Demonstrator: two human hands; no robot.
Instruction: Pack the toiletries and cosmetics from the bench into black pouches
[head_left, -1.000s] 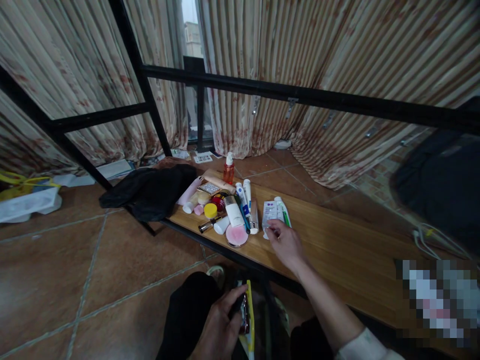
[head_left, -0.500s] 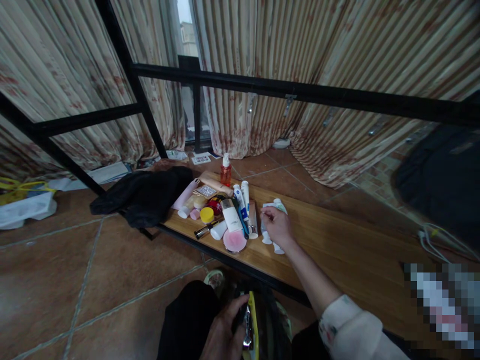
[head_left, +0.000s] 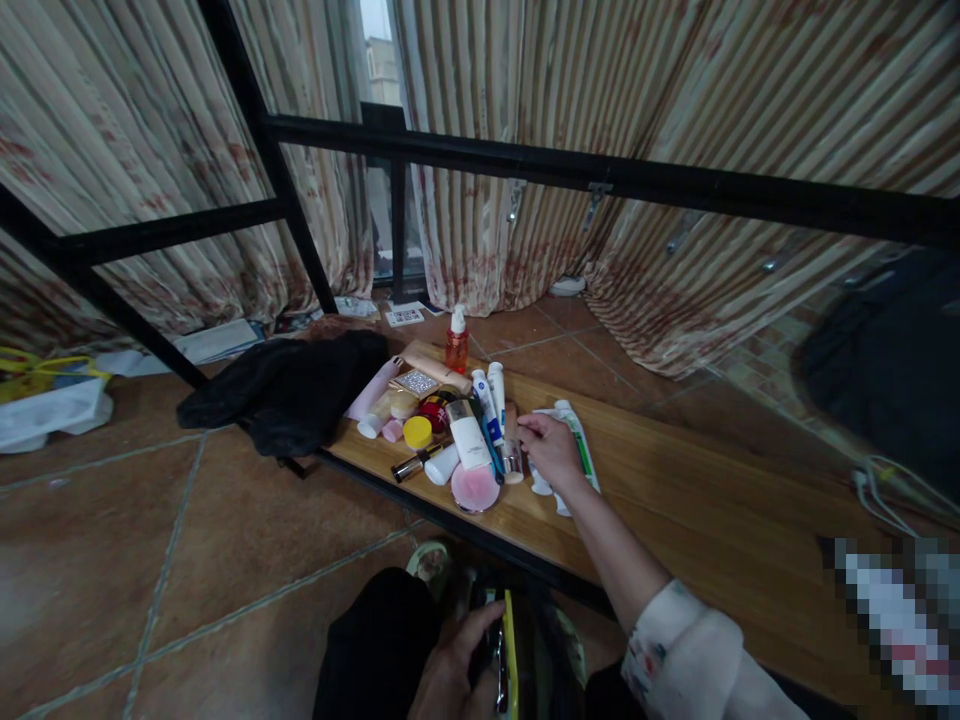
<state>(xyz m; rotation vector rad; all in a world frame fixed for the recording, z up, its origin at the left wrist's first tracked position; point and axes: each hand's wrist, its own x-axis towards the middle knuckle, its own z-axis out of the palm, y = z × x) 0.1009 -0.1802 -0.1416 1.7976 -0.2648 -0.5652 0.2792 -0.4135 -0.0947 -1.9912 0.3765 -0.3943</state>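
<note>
My right hand (head_left: 551, 447) is over the wooden bench, its fingers drawn together. Whatever its fingertips may hold is hidden. White tubes lie under and beside it, one a white and green tube (head_left: 583, 445) on its right side. A copper-coloured tube with a clear cap (head_left: 512, 455) lies just left of the fingertips. Low in the view, my left hand (head_left: 459, 668) is closed on the yellow-edged opening of a dark bag (head_left: 513, 650). Left of my right hand lie a white bottle (head_left: 468, 438), a pink round compact (head_left: 476, 488) and a yellow-lidded jar (head_left: 418, 432).
A red pump bottle (head_left: 457, 345) stands at the bench's far edge. Black cloth (head_left: 300, 390) covers the bench's left end. A black metal bar (head_left: 525, 160) crosses before the curtains (head_left: 465, 230). A white cable (head_left: 874, 490) lies at the right.
My right hand has shifted slightly and more of the white and green tube now shows beside it. My left hand stays at the bag. The view has moved a little.
</note>
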